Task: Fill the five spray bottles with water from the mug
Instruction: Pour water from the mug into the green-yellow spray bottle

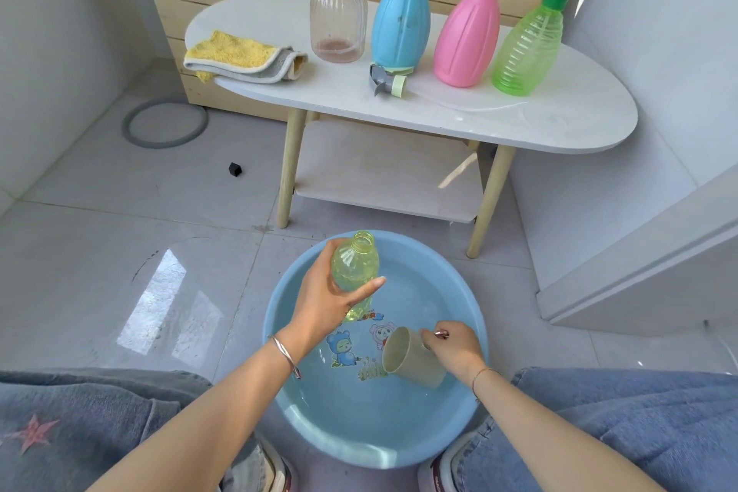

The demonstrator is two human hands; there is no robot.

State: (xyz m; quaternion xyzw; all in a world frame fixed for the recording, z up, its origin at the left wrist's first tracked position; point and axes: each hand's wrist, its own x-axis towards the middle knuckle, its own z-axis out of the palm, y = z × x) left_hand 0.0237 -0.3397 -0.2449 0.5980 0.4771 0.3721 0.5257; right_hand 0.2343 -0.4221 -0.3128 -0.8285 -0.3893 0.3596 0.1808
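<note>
Wide white table [539,120] up top, and below it the round blue basin [351,427] of water sits on the floor between the person's knees. 4 capped spray bottles stand in a row along the table's far edge: clear [338,22], blue [400,28], pink [467,40], then green [527,48] nearest the right end. A folded yellow cloth [235,54] lies at the left end, drooping over the edge. Over the basin's far rim, the left hand [323,304] grasps the 5th bottle, a yellow-green one [355,264], uncapped, neck pointing away. By the basin's right rim, the right hand [455,347] grips the beige mug [411,357], tipped on its side in the water. 1 loose sprayer head [387,82] lies just in front of the blue bottle.
</note>
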